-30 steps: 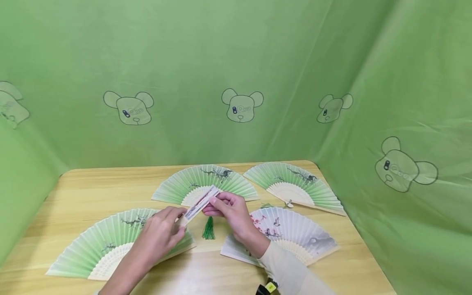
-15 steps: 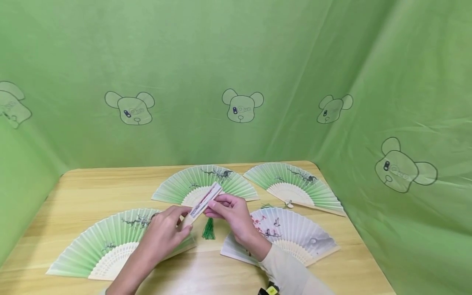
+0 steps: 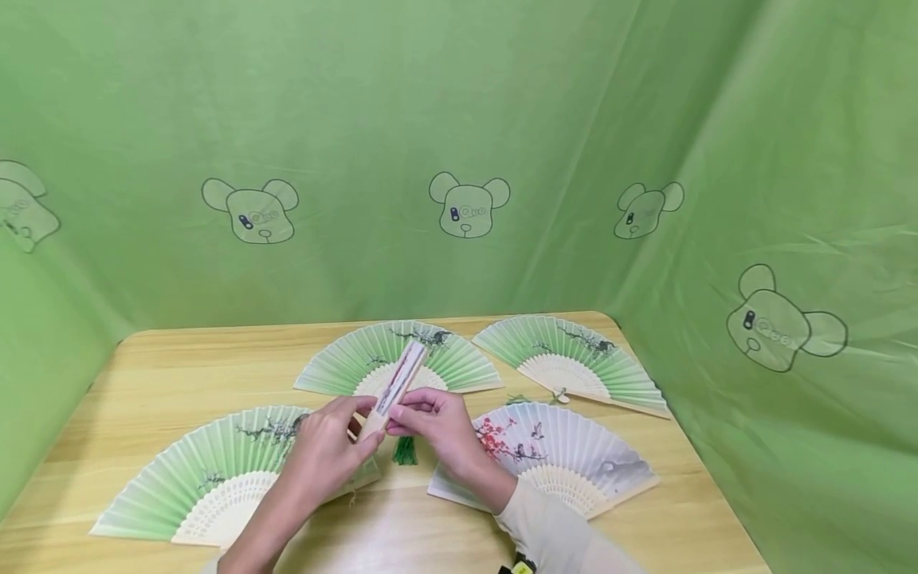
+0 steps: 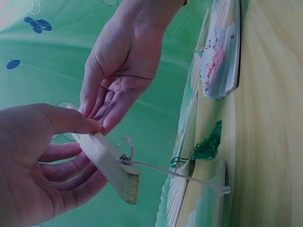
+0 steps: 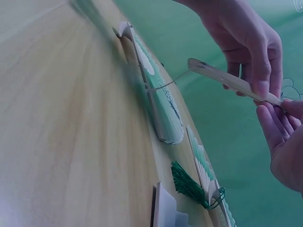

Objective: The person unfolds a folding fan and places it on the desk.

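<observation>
A folded hand fan (image 3: 403,375) is held tilted above the middle of the table, its printed pleats pressed into a narrow strip. My left hand (image 3: 326,446) grips its lower rib end between thumb and fingers. With thumb and fingertips my right hand (image 3: 446,434) pinches the fan's right side, close to the left fingers. In the left wrist view a thin cord (image 4: 165,169) hangs from the pivot end of the folded fan (image 4: 111,165). The right wrist view shows the same fan (image 5: 232,81) edge-on, with both hands meeting at its far end.
Spread fans lie around the hands: a green one (image 3: 194,462) at left, green ones at back middle (image 3: 337,363) and back right (image 3: 631,375), and a grey-white blossom fan (image 3: 588,438) at right. A green tassel (image 3: 405,451) lies mid-table. Green cloth (image 3: 358,119) surrounds the wooden table (image 3: 402,526).
The folded fan has swung to a steeper angle. My right hand has slid down and left along it, nearer the left hand, which has shifted slightly right.
</observation>
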### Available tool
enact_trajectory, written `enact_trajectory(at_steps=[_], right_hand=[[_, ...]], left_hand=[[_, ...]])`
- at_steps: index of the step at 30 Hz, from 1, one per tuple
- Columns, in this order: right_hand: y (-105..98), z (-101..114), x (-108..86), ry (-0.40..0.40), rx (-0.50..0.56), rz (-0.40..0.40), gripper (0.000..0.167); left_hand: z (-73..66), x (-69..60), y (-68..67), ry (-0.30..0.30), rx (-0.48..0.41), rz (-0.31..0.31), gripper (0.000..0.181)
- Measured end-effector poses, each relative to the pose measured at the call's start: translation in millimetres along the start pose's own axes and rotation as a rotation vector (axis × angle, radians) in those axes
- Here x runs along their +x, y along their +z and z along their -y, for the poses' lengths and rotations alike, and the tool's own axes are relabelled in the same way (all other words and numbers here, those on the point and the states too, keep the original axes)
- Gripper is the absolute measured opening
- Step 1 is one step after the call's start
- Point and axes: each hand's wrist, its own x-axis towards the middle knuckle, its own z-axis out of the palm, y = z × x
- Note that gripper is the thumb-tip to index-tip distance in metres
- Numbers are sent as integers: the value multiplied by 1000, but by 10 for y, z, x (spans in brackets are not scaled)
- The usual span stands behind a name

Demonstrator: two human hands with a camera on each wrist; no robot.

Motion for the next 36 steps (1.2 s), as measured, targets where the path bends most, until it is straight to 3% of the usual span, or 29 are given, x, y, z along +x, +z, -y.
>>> enact_trajectory(at_steps=[5, 11, 15, 23, 28, 36], right_hand=[[-14, 8, -7, -6, -13, -1, 30], [-66, 50, 0, -3, -17, 0, 30], [-91, 70, -2, -6, -6, 6, 30], [-87, 51, 10, 5, -15, 29, 29], [-88, 41, 17, 3, -19, 30, 29], [-109, 28, 23, 11, -48, 40, 28]], left_hand=[[-26, 15, 16, -71, -82, 10, 42], [42, 59, -14, -297, -411, 109, 35], [139, 82, -19, -373, -578, 193, 28], [261, 90, -12, -397, -670, 289, 28], [262, 94, -8, -404, -643, 299, 25], [230, 79, 2, -331, -573, 291, 21]])
